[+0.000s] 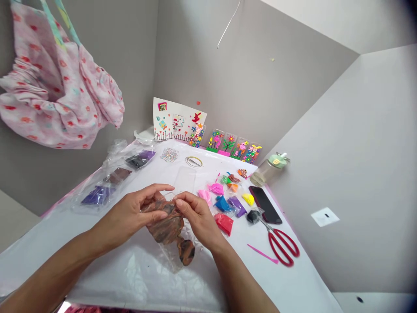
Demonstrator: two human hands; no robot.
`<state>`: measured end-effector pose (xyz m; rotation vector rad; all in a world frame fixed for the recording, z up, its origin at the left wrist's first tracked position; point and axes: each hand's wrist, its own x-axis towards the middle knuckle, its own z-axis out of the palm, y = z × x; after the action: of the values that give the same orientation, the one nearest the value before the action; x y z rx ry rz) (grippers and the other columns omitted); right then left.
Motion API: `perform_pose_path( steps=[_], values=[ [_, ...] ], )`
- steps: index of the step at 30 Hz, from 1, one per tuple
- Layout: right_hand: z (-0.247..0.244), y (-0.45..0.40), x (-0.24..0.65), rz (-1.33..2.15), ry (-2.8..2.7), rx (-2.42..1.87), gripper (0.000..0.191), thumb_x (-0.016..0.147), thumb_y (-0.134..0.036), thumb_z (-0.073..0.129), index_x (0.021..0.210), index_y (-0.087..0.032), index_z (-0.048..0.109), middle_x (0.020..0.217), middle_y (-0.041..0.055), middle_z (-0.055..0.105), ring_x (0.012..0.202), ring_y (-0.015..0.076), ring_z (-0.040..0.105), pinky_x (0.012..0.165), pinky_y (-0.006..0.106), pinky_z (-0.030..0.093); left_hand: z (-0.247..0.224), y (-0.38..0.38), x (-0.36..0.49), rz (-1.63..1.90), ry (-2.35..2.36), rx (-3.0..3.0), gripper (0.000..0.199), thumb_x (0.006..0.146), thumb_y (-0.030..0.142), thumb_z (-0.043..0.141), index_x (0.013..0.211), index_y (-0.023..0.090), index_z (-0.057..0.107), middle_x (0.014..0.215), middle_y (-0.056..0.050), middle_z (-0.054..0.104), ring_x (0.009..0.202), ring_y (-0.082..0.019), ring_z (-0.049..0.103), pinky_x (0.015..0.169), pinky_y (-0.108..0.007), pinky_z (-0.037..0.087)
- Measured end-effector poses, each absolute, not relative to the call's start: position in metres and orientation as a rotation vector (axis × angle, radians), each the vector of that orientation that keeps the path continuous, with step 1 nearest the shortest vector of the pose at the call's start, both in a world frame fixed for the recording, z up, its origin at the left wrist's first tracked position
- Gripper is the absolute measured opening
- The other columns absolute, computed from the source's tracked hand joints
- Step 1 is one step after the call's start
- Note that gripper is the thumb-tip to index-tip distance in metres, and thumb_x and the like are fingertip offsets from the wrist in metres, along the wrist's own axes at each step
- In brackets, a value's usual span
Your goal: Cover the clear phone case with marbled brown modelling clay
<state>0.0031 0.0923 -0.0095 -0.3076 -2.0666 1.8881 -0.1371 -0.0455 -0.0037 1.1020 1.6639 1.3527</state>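
Note:
Brown and black marbled clay (pixel 167 228), pressed flat on a clear plastic sheet or case, is held up over the near part of the table. A smaller rounded lump of it hangs at the lower right. My left hand (pixel 138 208) grips the upper left side, thumb on the clay and fingers behind. At the upper right edge, my right hand (pixel 197 215) pinches with thumb and forefinger. A clear flat plastic piece (pixel 185 180) lies on the table just beyond my hands.
Wrapped clay packets, among them a red one (pixel 224 223), lie right of my hands. Beside them are red-handled scissors (pixel 283 248), a pink strip tool (pixel 262 253), a phone (pixel 265 204) and a bottle (pixel 267 169). Bagged clay (pixel 97 195) lies left; decorated cases (pixel 228 143) stand behind.

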Motion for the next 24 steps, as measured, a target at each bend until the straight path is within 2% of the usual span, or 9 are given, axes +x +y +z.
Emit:
perform_pose_path(
  steps=[3,8,19,24],
  values=[
    [-0.0089,0.0904,0.0040,1.848,-2.090,-0.319,0.027,0.092,-0.042,0.053,0.088,-0.016,0.061,0.074,-0.0005,0.051,0.066,0.0112,0.044,0.060,0.023,0.035,-0.0026,-0.0433,-0.1334,1.337,1.657,1.079,0.039,0.083,0.034,0.066,0.120,0.028,0.057,0.072,0.005,0.050,0.068,-0.013,0.052,0.063,-0.024,0.042],
    [-0.0073,0.0893,0.0045,1.866,-2.118,-0.351,0.024,0.092,-0.039,0.054,0.087,-0.016,0.061,0.072,-0.0016,0.048,0.063,0.0100,0.042,0.056,0.021,0.033,-0.0009,-0.0426,-0.1321,1.290,1.667,1.080,0.030,0.083,0.035,0.065,0.110,0.023,0.059,0.064,0.007,0.046,0.060,-0.011,0.049,0.056,-0.022,0.038],
    [-0.0084,0.0916,0.0057,1.928,-2.174,-0.324,0.026,0.092,-0.041,0.054,0.088,-0.017,0.062,0.072,-0.0022,0.048,0.063,0.0090,0.041,0.055,0.020,0.032,0.0038,-0.0416,-0.1314,1.242,1.621,1.069,0.022,0.085,0.042,0.060,0.090,0.021,0.056,0.071,0.003,0.062,0.064,-0.014,0.057,0.051,-0.021,0.044],
    [-0.0081,0.0940,0.0050,1.954,-2.157,-0.266,0.027,0.093,-0.043,0.053,0.098,-0.018,0.061,0.075,-0.0013,0.051,0.064,0.0096,0.044,0.057,0.020,0.036,0.0047,-0.0423,-0.1348,1.339,1.694,1.052,0.024,0.088,0.046,0.056,0.090,0.021,0.057,0.064,0.005,0.055,0.053,-0.011,0.048,0.047,-0.019,0.041]
  ],
)
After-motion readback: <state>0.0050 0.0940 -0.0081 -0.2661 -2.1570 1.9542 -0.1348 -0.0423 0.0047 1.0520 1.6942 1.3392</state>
